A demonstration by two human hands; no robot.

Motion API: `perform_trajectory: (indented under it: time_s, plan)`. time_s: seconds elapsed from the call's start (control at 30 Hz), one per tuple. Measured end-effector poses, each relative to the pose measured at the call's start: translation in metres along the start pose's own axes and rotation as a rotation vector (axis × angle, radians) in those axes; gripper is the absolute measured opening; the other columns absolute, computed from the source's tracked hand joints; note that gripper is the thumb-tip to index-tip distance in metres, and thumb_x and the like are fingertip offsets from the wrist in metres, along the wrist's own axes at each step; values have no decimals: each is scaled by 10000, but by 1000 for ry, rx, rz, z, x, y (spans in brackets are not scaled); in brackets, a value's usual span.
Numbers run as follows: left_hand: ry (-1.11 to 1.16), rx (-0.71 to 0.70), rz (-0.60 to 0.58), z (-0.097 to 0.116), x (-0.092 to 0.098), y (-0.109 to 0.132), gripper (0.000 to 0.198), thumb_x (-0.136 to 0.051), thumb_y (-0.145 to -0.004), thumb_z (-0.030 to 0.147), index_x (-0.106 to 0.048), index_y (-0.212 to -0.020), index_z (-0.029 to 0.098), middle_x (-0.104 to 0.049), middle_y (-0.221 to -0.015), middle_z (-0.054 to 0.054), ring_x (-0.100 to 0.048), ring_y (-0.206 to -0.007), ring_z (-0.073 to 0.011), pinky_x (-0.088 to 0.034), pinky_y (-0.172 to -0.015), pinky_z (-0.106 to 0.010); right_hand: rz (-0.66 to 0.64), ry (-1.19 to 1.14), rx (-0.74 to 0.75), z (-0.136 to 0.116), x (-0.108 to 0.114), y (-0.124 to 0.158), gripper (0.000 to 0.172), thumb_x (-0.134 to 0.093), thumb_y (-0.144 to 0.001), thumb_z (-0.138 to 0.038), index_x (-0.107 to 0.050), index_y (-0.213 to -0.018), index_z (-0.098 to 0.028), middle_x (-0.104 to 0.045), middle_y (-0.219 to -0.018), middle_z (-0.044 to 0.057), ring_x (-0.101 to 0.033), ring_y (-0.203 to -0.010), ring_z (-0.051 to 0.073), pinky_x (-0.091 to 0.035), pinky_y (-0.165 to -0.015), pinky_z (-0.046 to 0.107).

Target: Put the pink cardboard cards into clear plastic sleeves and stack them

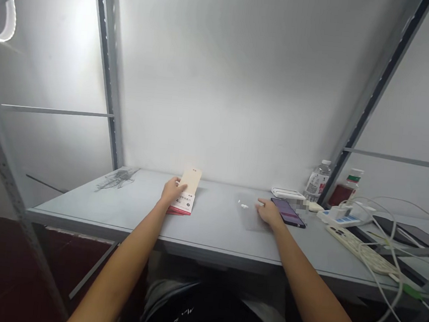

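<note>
We observe the left hand (171, 191) closed on a flat cream card (191, 180), which stands tilted out of a red-and-white printed paper packet (180, 204) on the pale grey desk (81, 204). We find the right hand (269, 212) open, palm down, resting at the edge of a clear plastic film (247, 216) bearing small white scraps (243, 205), its fingers just beside a black smartphone (287, 212) with a purple-lit screen.
</note>
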State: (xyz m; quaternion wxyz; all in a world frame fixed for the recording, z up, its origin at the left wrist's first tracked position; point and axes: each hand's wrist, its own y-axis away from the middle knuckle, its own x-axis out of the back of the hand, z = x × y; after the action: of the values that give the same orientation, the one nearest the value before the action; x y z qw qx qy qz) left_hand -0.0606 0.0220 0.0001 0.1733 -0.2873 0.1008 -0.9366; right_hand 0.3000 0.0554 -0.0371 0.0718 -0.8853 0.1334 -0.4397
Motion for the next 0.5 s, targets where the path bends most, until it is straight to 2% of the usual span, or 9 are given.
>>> perform_trajectory:
  time_s: [0.17, 0.4, 0.5]
  plan:
    - [-24, -17, -8, -1, -1, -1, 216, -550, -707, 367, -504, -843, 204, -626, -733, -7, -565, -520, -117, -371, -412, -194, -2, 20, -27, 2, -2, -2, 458, -477, -773, -315, -553, -1153, -71, -671, -843, 105, -598, -862, 212, -414, -769, 275]
    - [-25, -19, -11, -1, -1, -1, 228, -559, -711, 359, -513, -868, 200, -626, -763, -14, -568, -520, -110, -379, -413, -195, 19, 52, -14, 3, -1, 0, 381, -503, -752, -284, -590, -1101, -159, -666, -815, 62, -598, -811, 190, -415, -716, 260]
    - [-19, -19, -23, -1, -1, -1, 236, -557, -712, 354, -510, -878, 193, -628, -761, -19, -565, -510, -114, -376, -407, -199, 38, 65, -16, 2, -1, 1, 301, -516, -737, -276, -621, -1003, -181, -665, -809, 49, -595, -785, 191, -415, -683, 263]
